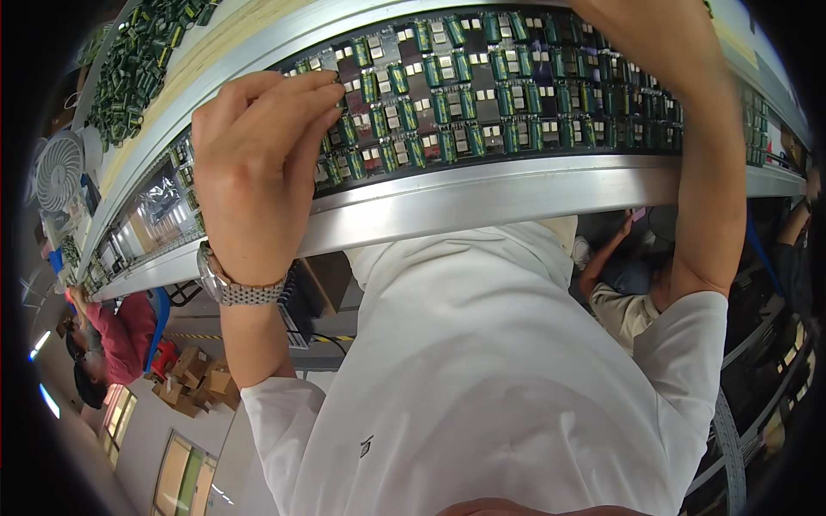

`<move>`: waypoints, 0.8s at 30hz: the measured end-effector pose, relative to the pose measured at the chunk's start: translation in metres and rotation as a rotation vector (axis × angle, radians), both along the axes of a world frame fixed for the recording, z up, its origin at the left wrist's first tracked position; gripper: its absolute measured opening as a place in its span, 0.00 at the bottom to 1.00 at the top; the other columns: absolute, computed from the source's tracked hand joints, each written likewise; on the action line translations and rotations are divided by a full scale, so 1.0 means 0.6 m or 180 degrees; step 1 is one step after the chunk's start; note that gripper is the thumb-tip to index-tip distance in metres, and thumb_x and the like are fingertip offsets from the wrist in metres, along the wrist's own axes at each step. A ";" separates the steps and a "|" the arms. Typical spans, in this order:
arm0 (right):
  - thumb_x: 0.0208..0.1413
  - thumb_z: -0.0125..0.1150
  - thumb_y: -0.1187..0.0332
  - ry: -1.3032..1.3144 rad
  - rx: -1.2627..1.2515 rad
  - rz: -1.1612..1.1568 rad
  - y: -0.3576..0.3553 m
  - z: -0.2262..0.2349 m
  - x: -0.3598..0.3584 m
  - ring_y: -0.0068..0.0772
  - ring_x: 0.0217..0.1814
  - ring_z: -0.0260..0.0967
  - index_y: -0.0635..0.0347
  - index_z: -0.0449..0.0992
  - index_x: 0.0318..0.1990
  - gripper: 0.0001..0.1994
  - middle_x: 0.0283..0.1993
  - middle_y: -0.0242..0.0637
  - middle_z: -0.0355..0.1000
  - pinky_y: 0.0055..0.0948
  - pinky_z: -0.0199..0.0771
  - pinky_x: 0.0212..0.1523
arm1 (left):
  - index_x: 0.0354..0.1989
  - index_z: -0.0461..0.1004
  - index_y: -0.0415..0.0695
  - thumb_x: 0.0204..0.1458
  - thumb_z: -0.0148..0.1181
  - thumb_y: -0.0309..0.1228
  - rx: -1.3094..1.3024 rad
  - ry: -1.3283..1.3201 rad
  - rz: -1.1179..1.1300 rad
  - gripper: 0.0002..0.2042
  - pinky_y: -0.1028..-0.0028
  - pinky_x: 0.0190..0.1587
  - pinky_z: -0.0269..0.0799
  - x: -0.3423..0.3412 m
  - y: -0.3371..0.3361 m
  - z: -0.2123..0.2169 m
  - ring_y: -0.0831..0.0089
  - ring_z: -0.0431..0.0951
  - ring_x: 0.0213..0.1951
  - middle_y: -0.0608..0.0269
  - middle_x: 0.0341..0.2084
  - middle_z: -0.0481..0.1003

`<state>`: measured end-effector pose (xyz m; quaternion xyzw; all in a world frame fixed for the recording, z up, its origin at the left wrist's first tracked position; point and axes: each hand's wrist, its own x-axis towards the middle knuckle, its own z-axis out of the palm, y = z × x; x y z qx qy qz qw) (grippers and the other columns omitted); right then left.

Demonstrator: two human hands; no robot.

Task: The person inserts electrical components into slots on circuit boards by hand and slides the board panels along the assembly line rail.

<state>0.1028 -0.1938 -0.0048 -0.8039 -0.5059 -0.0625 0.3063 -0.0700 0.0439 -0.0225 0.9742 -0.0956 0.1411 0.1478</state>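
A long dark circuit board panel, set with rows of green cylindrical capacitors and small pale block-shaped parts, lies between metal rails. At its left end is my left hand, palm down, thumb and fingers drawn together over the parts. Whatever those fingertips pinch, if anything, is too small or hidden to make out. My right hand reaches across the right part of the panel to its far side. Its fingers pass beyond the upper edge of the picture, so their state and any held thing are hidden.
A broad silver rail runs along the panel's near side. Loose green capacitors are heaped at the far left, with a white fan nearby. A co-worker in red sits left; another person is at the right.
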 end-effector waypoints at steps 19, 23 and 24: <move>0.54 0.70 0.73 0.0977 -0.0368 0.0284 0.060 -0.007 -0.059 0.33 0.32 0.78 0.61 0.85 0.43 0.09 0.44 0.35 0.81 0.29 0.79 0.35 | 0.33 0.78 0.35 0.49 0.61 0.21 0.0196 -0.0411 0.0509 0.04 0.57 0.43 0.78 0.173 0.074 -0.011 0.47 0.81 0.37 0.48 0.32 0.78; 0.53 0.72 0.73 0.1113 -0.0376 0.0228 0.062 -0.020 -0.060 0.27 0.31 0.79 0.61 0.84 0.43 0.09 0.43 0.33 0.82 0.26 0.78 0.32 | 0.36 0.78 0.34 0.46 0.60 0.17 0.0376 -0.0421 0.0214 0.08 0.60 0.44 0.80 0.147 0.067 -0.002 0.50 0.82 0.38 0.47 0.32 0.77; 0.53 0.72 0.73 0.1113 -0.0425 0.0217 0.061 -0.022 -0.059 0.27 0.31 0.79 0.61 0.84 0.43 0.09 0.43 0.33 0.82 0.26 0.78 0.32 | 0.36 0.78 0.34 0.46 0.59 0.17 0.0494 -0.0431 0.0142 0.08 0.61 0.45 0.80 0.147 0.065 -0.008 0.51 0.82 0.39 0.47 0.32 0.76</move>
